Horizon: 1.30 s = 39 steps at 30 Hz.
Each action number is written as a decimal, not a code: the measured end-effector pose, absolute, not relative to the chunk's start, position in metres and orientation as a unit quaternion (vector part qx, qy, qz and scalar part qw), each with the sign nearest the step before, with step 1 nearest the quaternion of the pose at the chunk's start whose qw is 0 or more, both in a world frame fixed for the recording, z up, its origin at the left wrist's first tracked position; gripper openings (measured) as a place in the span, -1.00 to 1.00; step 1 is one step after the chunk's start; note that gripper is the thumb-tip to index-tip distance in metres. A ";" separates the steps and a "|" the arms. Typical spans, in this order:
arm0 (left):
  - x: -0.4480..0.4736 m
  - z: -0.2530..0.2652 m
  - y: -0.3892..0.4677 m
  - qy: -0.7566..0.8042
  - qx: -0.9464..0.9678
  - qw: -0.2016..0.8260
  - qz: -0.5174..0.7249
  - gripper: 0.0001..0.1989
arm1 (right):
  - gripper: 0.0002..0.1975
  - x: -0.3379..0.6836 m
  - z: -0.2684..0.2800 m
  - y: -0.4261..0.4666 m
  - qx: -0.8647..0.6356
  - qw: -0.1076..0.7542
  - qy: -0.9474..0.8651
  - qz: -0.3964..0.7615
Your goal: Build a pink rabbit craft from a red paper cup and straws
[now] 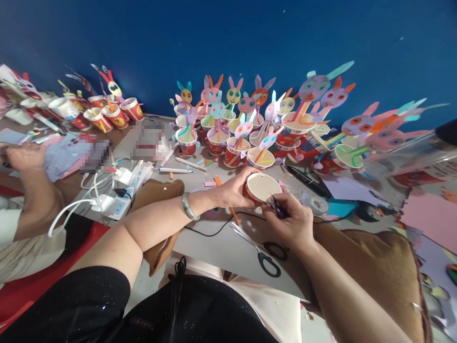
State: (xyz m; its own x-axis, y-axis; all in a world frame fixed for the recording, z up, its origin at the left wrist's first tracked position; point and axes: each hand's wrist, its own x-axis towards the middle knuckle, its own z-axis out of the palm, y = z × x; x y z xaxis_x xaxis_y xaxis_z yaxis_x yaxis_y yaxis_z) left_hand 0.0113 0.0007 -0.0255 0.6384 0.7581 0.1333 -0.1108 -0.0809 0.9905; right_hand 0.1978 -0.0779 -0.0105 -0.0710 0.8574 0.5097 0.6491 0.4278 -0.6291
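A paper cup [263, 187], red outside and cream inside, is in my left hand [237, 189], with my fingers and thumb wrapped round its left side. Its open mouth tilts up toward me. Closed in my right hand [292, 220] is a small tool with a dark purple handle [280, 209], its metal tip against the near right rim of the cup; its exact kind is partly hidden by my fingers. Below the cup, scissors with black handles [268, 264] lie on the table with blades apart. An orange paper strip [233, 215] lies left of them.
Paper cups topped with colourful paper rabbit heads [216, 112] stand behind, along the blue wall. A power strip [133, 188] with white cables lies left, near another person's hand [26, 155]. Clear tape [317, 204], a black pen-like tool [307, 180] and coloured paper [430, 219] are on the right.
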 end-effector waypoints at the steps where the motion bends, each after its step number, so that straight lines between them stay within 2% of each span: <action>1: 0.011 -0.025 0.000 0.249 0.649 0.631 0.343 -0.15 | -0.92 0.198 -0.011 -0.078 -0.523 0.441 -0.720 0.117; 7: 0.011 -0.025 0.000 0.246 0.639 0.644 0.342 -0.19 | -0.93 0.197 -0.012 -0.077 -0.524 0.442 -0.718 0.121; 19: 0.011 -0.025 0.001 0.248 0.640 0.647 0.333 -0.12 | -0.91 0.198 -0.014 -0.079 -0.535 0.434 -0.716 0.111; 25: 0.011 -0.023 0.003 0.229 0.713 0.565 0.347 -0.08 | -0.93 0.202 -0.020 -0.083 -0.481 0.454 -0.749 0.039; 29: 0.011 -0.017 0.000 0.231 0.746 0.507 0.363 -0.09 | -0.93 0.207 -0.019 -0.085 -0.447 0.428 -0.785 0.024; 39: 0.009 -0.009 -0.005 0.211 0.772 0.470 0.373 -0.18 | -0.83 0.208 -0.013 -0.089 -0.412 0.424 -0.806 0.000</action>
